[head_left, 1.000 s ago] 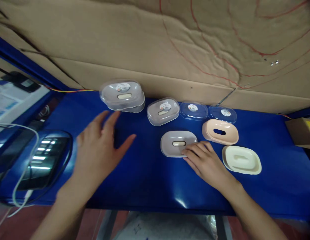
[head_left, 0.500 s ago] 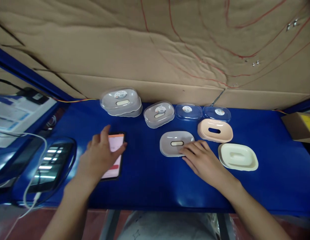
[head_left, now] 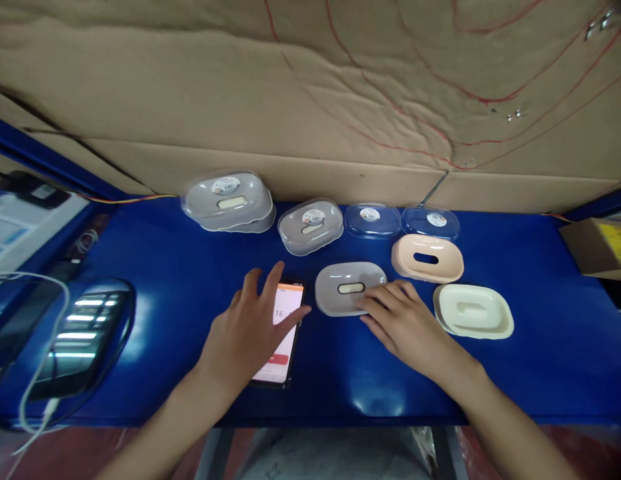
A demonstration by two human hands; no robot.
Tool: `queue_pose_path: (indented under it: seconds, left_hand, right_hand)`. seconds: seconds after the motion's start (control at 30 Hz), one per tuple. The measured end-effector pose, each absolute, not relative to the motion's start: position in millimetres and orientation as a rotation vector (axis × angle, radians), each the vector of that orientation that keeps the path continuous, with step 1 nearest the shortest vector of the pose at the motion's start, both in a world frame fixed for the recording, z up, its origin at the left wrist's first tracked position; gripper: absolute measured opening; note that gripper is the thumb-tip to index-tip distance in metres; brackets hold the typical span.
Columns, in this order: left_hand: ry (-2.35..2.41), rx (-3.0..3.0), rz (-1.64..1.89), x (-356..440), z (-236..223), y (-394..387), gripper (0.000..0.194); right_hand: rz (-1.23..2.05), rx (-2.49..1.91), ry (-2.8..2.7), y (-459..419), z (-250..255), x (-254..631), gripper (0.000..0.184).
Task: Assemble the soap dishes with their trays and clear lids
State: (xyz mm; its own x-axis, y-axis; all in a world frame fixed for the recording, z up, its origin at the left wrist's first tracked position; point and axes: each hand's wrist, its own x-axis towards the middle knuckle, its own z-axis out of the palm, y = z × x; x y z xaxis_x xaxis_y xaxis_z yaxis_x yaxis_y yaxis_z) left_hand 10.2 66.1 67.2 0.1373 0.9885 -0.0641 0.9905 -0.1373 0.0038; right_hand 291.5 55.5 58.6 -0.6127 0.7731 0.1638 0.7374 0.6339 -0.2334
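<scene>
My left hand [head_left: 247,333] lies flat, fingers spread, on a lit phone [head_left: 280,340] on the blue table [head_left: 190,267]. My right hand [head_left: 397,320] rests flat beside it, its fingertips touching the near edge of a grey soap dish tray [head_left: 345,283] with an oval slot. A peach tray [head_left: 427,259] and a cream dish [head_left: 473,311] lie to the right of that hand. Behind them stand an assembled grey soap box [head_left: 309,225] with clear lid, a stack of such boxes [head_left: 225,200], and two loose clear lids [head_left: 373,220] [head_left: 431,222].
A cardboard sheet [head_left: 310,100] forms the back wall. At the left edge sits a dark device with glowing lines [head_left: 77,333] and a white cable [head_left: 40,393]. A small cardboard box [head_left: 597,247] is at the right edge.
My left hand slid the phone rightwards, from the table's left part to just beside the grey tray. My right hand stayed on the tray's edge.
</scene>
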Motion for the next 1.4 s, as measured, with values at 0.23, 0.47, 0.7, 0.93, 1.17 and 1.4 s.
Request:
queue_pose_path:
  seconds: [0.23,0.47,0.7,0.93,1.17,1.4]
  left_hand:
    - [1.27,2.65,0.297,10,70,104,0.085]
    - [1.042,2.621,0.26,18,56,113,0.098]
    - [1.27,2.546,0.092,2,62,119,0.085]
    - [1.268,2.529,0.026,3,60,108,0.078]
    - [1.178,2.507,0.159,13,56,109,0.101]
    - [1.124,2.385,0.226,10,44,111,0.096]
  right_hand:
    - [0.274,-1.193,-2.611,56,62,292,0.021]
    - [0.129,-1.341,-2.268,72,80,337,0.022]
    - [-0.034,-1.56,-2.342,84,60,356,0.026]
    - [0.141,-1.537,-2.375,82,56,349,0.031]
    - [0.173,-1.487,-2.346,83,58,345,0.032]
    - [0.051,-1.482,-2.411,98,53,336,0.038]
